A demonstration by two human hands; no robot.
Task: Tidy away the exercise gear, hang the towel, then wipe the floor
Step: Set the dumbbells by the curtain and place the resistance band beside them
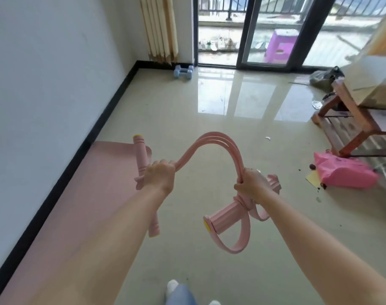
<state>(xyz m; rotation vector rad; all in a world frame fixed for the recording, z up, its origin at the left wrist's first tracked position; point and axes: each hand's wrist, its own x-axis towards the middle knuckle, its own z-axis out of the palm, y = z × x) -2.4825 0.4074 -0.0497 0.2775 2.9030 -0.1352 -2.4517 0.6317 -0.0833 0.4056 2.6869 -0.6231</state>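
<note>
I hold a pink resistance pull rope (218,142) in the air above the floor. Its tubes arch up between my hands. My left hand (160,175) grips the tubes at the long handle bar (140,155), which has yellow end caps. My right hand (252,186) grips the tubes at the other end, where a ribbed foot pedal (223,219) and strap loops (240,241) hang below. A pink exercise mat (82,208) lies flat along the left wall. Two pale blue dumbbells (183,72) sit in the far corner. No towel is in view.
Glossy beige floor tiles (187,119) stretch ahead to a sliding glass door (264,31). A wooden rack (350,126) stands at the right with a pink bag (344,172) and scattered debris beside it. A folded curtain (159,29) hangs in the corner. My feet (183,291) show at the bottom.
</note>
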